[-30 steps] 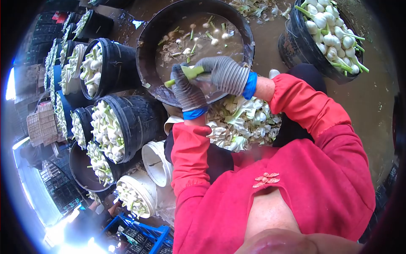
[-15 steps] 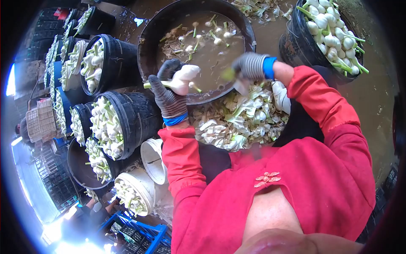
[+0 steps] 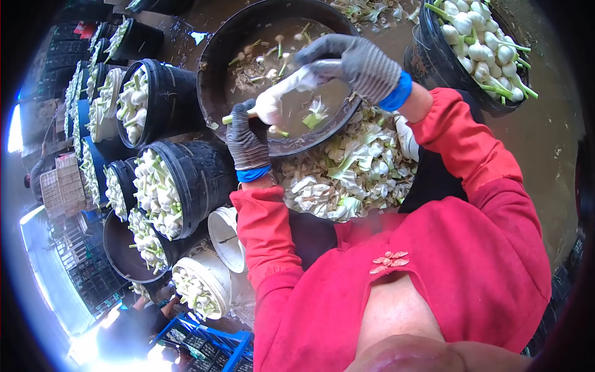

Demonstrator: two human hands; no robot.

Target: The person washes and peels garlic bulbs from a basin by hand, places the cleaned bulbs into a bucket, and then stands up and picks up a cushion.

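Note:
My left hand (image 3: pixel 249 139), in a grey striped glove with a blue cuff band, is closed around the green stem of a garlic bulb (image 3: pixel 269 108). From the bulb a strip of white outer skin (image 3: pixel 302 80) stretches up to the right, pinched in the gloved fingers of my right hand (image 3: pixel 359 65). Both hands are over the near part of a wide dark tub (image 3: pixel 215 102) of brown water. Garlic bulbs with stems lie in that water, and a piece of pale green peel (image 3: pixel 315 113) appears below my right hand.
A heap of garlic peelings (image 3: pixel 353 170) lies between my legs. Black buckets (image 3: pixel 204 183) full of garlic crowd the left, with a white bucket (image 3: pixel 238 288) and blue crate (image 3: pixel 232 347) nearer. Another full garlic bucket (image 3: pixel 421 62) stands at the upper right.
My right hand has moved left from the tub's right rim to the bulb and now grips its skin. A piece of peel has left that hand. My left hand has shifted slightly down.

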